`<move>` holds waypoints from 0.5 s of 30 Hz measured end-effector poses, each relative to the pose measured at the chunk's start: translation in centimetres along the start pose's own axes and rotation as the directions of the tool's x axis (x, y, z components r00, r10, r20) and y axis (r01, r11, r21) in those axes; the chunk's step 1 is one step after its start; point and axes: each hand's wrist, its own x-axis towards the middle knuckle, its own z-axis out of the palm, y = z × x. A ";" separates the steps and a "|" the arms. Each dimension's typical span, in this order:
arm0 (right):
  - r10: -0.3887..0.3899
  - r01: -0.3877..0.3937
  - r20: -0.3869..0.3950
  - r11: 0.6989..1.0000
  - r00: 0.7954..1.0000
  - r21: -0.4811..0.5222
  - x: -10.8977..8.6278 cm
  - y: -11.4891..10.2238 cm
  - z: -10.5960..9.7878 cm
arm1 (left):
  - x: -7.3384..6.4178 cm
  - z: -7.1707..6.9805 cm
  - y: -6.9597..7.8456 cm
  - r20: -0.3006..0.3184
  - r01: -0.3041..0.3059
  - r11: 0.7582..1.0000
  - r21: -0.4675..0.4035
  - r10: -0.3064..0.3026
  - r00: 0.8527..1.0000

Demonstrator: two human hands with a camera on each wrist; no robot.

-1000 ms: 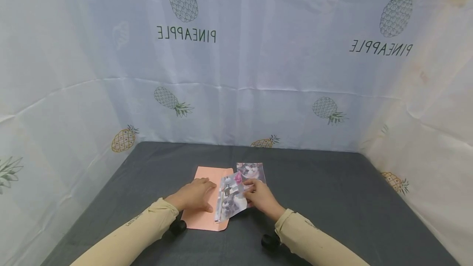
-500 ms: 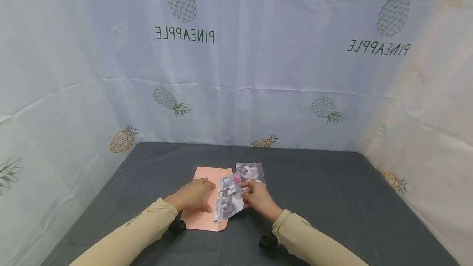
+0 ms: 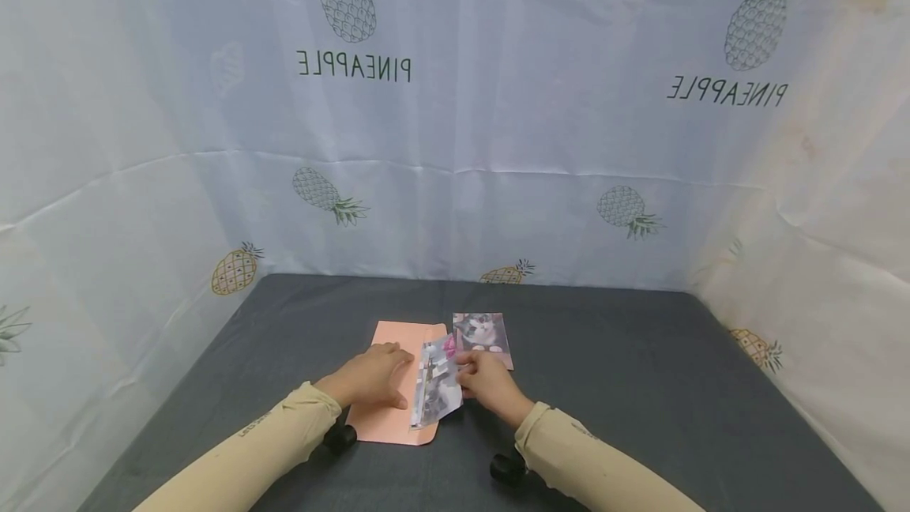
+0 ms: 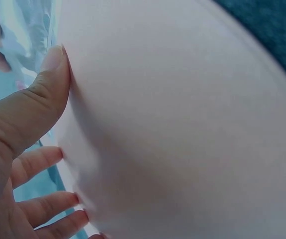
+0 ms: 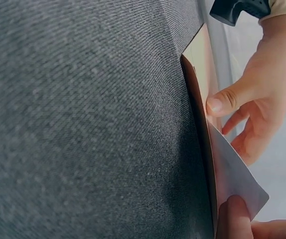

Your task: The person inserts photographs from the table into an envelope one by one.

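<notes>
One photo print (image 3: 438,382), showing grey-and-white shapes with a magenta patch at its upper right corner, stands tilted over the right-hand side of a peach-pink envelope (image 3: 387,423), a little left of midway between the side edges of the bench (image 3: 611,401). Whether its left margin is inside the envelope or only on top, I cannot tell. The right hand (image 3: 492,385) pinches the print's right edge between thumb and fingers; the right wrist view shows its pale back raised off the bench.

The left hand (image 3: 373,376) lies on the envelope, thumb and fingers spread wide, with the tips touching the paper. The envelope rests flat, its long sides running from near to far.

Just beyond the right hand, toward the bench's far edge, lies a cat photo (image 3: 482,332) with a pink lower border, its near left part hidden by that hand.

Beige sleeves (image 3: 259,449) cover both forearms, and a black device (image 3: 507,468) sits under each wrist. A white curtain (image 3: 455,117), printed with pineapples and mirror-reversed lettering, rises behind the far edge and along both side edges.
</notes>
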 end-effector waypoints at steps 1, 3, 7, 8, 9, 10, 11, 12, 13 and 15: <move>0.009 -0.009 -0.001 1.000 1.000 0.001 0.0 -0.1 0.0 | 0.0 0.0 0.0 -0.001 0.000 1.000 0.001 0.000 1.000; 0.024 -0.024 -0.002 1.000 1.000 -0.001 0.0 -0.2 0.1 | -0.1 -0.1 0.0 -0.003 -0.003 1.000 0.004 0.003 1.000; 0.038 -0.038 -0.006 0.999 0.999 0.007 -0.1 -0.2 0.2 | -0.2 -0.1 0.0 -0.003 -0.010 1.000 0.009 0.010 1.000; 0.037 -0.037 -0.007 0.999 0.999 0.007 -0.1 -0.1 0.2 | -0.2 -0.1 0.0 -0.003 -0.013 1.000 0.011 0.014 1.000; 0.037 -0.037 -0.006 0.999 0.999 0.012 -0.1 -0.1 0.2 | -0.2 -0.1 0.0 -0.002 -0.015 1.000 0.012 0.015 1.000; 0.037 -0.037 -0.006 0.999 0.999 0.012 -0.1 0.0 0.2 | -0.2 -0.1 0.0 -0.002 -0.017 1.000 0.012 0.017 1.000; 0.038 -0.038 -0.007 0.999 0.999 0.011 -0.2 0.0 0.2 | -0.2 -0.2 0.0 -0.001 -0.020 1.000 0.011 0.020 1.000; 0.040 -0.040 -0.006 0.999 0.999 0.011 -0.2 0.0 0.2 | -0.2 -0.2 0.0 0.000 -0.021 1.000 0.010 0.021 1.000; 0.041 -0.041 -0.006 0.999 0.999 0.016 -0.3 0.0 0.2 | -0.2 -0.2 0.0 0.000 -0.022 1.000 0.010 0.022 1.000; 0.047 -0.047 -0.006 0.999 0.999 0.023 -0.4 -0.1 0.2 | -0.2 -0.2 0.0 0.001 -0.024 1.000 0.008 0.024 1.000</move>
